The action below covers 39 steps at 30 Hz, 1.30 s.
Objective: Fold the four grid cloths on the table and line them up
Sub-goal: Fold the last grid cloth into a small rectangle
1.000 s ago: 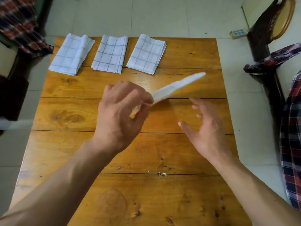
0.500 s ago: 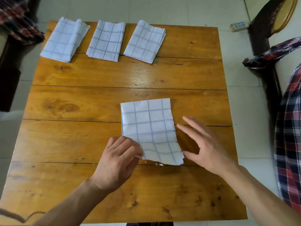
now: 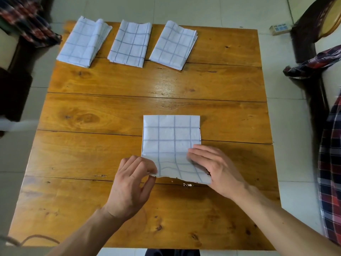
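The wooden table [image 3: 221,85] carries 3 folded cloths [image 3: 129,45] in a row along its far edge, with bare wood to the right of them toward the far right corner. The 4th cloth [image 3: 170,143] lies near the middle, toward the near edge, its long axis running away from the person. The right hand [image 3: 214,169], fingers straight and together, presses its near right corner, while the left hand [image 3: 132,183] pinches the near left corner between thumb and fingertips, so both sit at its near end, ready to lift it away toward the far edge.
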{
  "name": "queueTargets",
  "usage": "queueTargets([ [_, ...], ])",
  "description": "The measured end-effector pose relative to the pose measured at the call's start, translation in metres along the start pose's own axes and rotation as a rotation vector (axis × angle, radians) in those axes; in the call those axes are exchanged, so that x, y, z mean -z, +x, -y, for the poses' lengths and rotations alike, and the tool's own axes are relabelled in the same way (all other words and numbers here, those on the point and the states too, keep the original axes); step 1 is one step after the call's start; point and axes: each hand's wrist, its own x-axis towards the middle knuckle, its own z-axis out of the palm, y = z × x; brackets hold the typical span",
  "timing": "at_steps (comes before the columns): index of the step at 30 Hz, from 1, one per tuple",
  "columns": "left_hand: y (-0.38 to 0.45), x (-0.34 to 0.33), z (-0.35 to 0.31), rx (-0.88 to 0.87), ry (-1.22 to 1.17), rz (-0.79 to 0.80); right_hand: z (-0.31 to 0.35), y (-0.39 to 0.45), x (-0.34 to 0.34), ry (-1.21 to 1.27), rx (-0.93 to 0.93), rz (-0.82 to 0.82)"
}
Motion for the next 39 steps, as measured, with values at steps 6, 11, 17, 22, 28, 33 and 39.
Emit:
queueTargets([
  [6, -0.013, 0.005, 0.016, -0.103, 0.025, 0.070, 0.001, -0.006, -0.010, 0.012, -0.013, -0.088],
  [11, -0.021, 0.001, 0.041, -0.054, 0.185, 0.125, 0.000, -0.007, -0.022, -0.022, -0.043, -0.167],
  [17, -0.010, -0.004, 0.052, 0.031, 0.299, 0.136, 0.005, -0.005, -0.022, -0.031, -0.090, -0.176],
  [22, -0.005, -0.010, 0.054, 0.034, 0.318, 0.146, 0.005, -0.001, -0.018, -0.041, -0.076, -0.180],
  [28, 0.001, -0.007, 0.059, 0.050, 0.217, 0.103, -0.006, -0.001, -0.011, 0.056, -0.125, -0.180],
  [33, 0.011, -0.004, 0.058, 0.192, 0.122, 0.091, -0.006, 0.005, -0.013, 0.043, -0.179, -0.302],
  [39, 0.025, -0.004, 0.050, 0.295, 0.075, 0.037, 0.000, 0.014, -0.008, 0.076, -0.402, -0.398],
])
